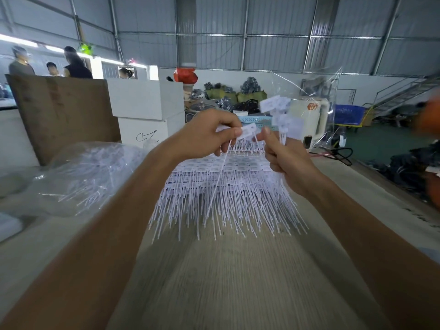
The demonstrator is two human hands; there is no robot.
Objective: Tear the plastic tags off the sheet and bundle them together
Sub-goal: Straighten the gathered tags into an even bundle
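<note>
The left hand [209, 134] pinches one white tag [248, 131], the right hand [288, 160] grips the bundle [281, 115]; better pull it straight off the sheet [214, 186].

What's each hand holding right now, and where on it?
Left hand pinches a single tag by its flat label end. Right hand grips a bundle of tags around their stems, below the labels.

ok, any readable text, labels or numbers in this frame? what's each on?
Nothing can be read as text.
White box: a black handwritten scribble, not legible as a word.
Tags pinched in the left hand: print too blurred.
Sheets of tags on the table: rows of print, too small.
Cream machine: an orange emblem, unreadable.
</note>
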